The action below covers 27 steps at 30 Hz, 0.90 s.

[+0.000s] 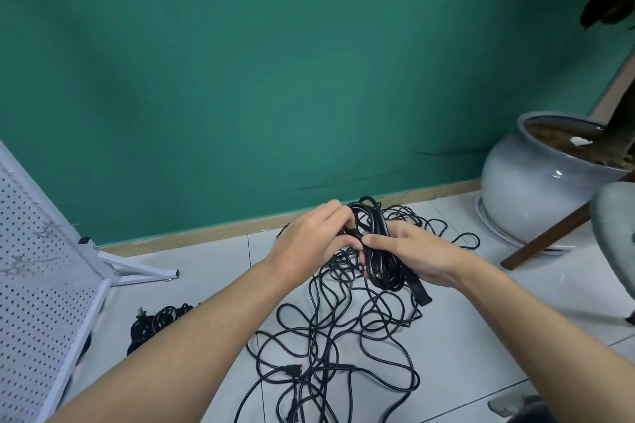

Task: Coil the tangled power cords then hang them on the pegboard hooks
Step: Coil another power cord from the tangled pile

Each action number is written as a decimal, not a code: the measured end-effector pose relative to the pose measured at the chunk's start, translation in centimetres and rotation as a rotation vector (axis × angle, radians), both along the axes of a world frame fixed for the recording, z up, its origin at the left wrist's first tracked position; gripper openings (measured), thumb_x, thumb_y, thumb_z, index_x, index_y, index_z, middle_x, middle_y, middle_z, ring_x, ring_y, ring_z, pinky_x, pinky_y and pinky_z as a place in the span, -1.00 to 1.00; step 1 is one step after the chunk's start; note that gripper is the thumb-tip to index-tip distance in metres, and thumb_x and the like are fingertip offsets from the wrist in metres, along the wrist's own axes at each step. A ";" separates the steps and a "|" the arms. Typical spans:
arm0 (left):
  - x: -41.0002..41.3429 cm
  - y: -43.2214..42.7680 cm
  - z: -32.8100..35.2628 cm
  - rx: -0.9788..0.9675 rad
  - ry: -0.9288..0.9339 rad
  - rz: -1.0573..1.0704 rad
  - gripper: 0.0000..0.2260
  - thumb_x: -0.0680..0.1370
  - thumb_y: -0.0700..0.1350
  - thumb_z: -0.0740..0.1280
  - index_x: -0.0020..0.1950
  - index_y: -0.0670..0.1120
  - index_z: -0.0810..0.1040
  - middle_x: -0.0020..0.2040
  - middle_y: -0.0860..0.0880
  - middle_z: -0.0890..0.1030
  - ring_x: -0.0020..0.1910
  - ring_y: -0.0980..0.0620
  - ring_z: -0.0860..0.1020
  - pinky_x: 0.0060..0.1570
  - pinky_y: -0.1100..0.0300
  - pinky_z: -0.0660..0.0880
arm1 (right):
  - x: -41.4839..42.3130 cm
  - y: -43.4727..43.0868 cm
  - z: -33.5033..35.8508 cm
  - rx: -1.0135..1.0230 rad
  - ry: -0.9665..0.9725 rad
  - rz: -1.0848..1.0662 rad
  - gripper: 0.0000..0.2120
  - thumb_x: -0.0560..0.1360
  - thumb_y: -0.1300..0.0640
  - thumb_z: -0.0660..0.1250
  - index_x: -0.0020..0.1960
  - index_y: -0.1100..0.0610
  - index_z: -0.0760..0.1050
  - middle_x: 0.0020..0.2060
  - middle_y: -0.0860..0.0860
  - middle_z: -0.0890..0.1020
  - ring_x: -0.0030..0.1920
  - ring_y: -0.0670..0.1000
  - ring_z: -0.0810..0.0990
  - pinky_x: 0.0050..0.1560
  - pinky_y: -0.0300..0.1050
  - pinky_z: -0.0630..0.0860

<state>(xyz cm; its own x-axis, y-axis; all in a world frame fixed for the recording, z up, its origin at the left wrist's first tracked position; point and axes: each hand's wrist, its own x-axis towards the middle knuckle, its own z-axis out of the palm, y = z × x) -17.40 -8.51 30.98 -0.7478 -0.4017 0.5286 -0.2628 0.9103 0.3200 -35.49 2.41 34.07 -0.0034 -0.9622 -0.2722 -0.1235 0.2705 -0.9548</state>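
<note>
Tangled cords [330, 347] sprawl over the floor [464, 336] just below your forearms, and most of that heap is not yet wound.

At your far left the pegboard [37, 285] leans on its stand. Its small wire hooks [46, 228] look bare, though they are too fine to be sure. A wound bundle [154, 319] lies on the tiles beside the board's foot, not yet hung.

Your left hand [309, 240] has its fingers curled in, pinching a loose strand [355, 237] right at the coil's left edge.

The coil [378, 251] stands between your hands. Its long axis runs from the far wall back toward you, and a plug [421, 292] trails off its near end.

Your right hand [422, 254] grips the coil from the right, thumb laid across the front and fingers wrapped behind.

The next wrap likely turns on this: the free strand lies left of the coil, at your left fingertips. So the left hand should feed it round the long loop while the right only holds. Slack comes up from the heap below, so expect snags.
</note>
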 end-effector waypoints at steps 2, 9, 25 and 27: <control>0.2 -0.2 -0.1 0.120 -0.011 0.046 -0.66 0.59 0.25 0.28 0.10 0.00 0.44 0.01 0.12 0.50 -0.08 0.05 0.52 -0.06 0.07 0.54 | 0.1 -0.1 -0.2 -0.033 0.039 -0.014 -0.79 0.70 0.15 0.24 0.00 0.25 0.54 -0.22 0.11 0.67 -0.26 0.03 0.64 -0.20 -0.15 0.58; 0.4 -1.9 -1.4 0.557 -0.060 0.069 -0.88 0.67 -0.05 0.31 0.11 0.16 0.41 0.16 0.10 0.64 0.23 0.16 0.58 0.29 0.01 0.50 | -0.3 -0.4 -0.1 -0.085 0.027 -0.091 -0.80 0.71 0.13 0.24 0.02 0.24 0.53 -0.19 0.11 0.65 -0.28 0.04 0.61 -0.27 -0.09 0.55; -0.9 -0.6 1.8 0.393 0.247 0.158 -0.94 0.46 -0.03 0.58 -0.11 0.02 0.77 -0.19 0.11 0.67 -0.17 0.15 0.60 -0.07 0.11 0.54 | 0.7 -0.4 -0.6 -0.061 0.443 0.099 -0.81 0.70 -0.05 0.24 0.01 0.04 0.49 -0.25 -0.16 0.58 -0.22 -0.15 0.55 -0.05 -0.18 0.51; -1.1 -0.5 1.8 0.349 0.253 0.159 -0.93 0.47 -0.03 0.57 -0.10 0.02 0.76 -0.18 0.11 0.67 -0.16 0.14 0.59 -0.07 0.08 0.54 | 0.8 -0.6 -0.6 -0.062 0.458 0.080 -0.80 0.70 -0.02 0.24 -0.03 0.06 0.48 -0.24 -0.11 0.58 -0.24 -0.12 0.53 -0.07 -0.17 0.49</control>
<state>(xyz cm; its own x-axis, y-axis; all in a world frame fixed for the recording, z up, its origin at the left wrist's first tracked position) -18.54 -8.99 32.82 -0.5270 -0.6876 0.4995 -0.2643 0.6912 0.6726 -34.72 1.80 33.43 -0.0346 -0.9787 -0.2025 -0.5541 0.1874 -0.8111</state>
